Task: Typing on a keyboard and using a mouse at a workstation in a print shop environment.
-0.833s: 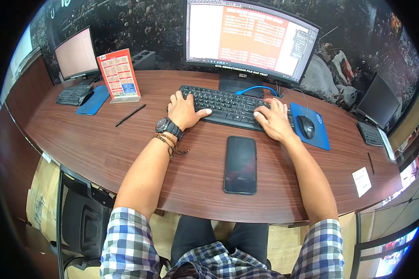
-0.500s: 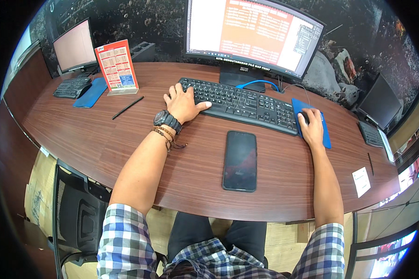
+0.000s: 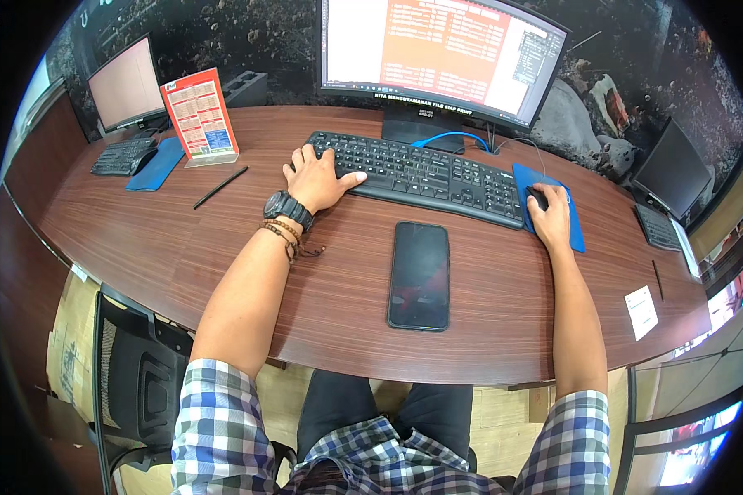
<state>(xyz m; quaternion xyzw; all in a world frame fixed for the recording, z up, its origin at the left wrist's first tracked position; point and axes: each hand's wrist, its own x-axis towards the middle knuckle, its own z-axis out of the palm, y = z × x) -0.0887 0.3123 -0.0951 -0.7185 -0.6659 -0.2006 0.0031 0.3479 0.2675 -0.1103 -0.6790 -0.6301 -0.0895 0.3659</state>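
Note:
A black keyboard [image 3: 425,172] lies on the curved wooden desk [image 3: 140,239] in front of a large lit monitor [image 3: 437,58]. My left hand [image 3: 318,177] rests on the keyboard's left end, fingers spread; a black watch and bead bracelets are on that wrist. My right hand [image 3: 551,216] covers a black mouse [image 3: 538,198] on a blue mouse pad [image 3: 553,210] to the right of the keyboard. A black phone [image 3: 419,275] lies face up, screen dark, on the desk between my forearms.
At the far left stand a small monitor [image 3: 125,82], a second keyboard [image 3: 120,155], a blue pad [image 3: 157,163], an upright red leaflet stand [image 3: 200,115] and a black pen [image 3: 220,187]. Another monitor [image 3: 674,169] and keyboard [image 3: 659,227] sit right, with a white card [image 3: 641,312]. A black chair [image 3: 136,379] stands lower left.
My right hand has left the keyboard and moved right onto the mouse. My left hand has stayed on the keyboard's left end.

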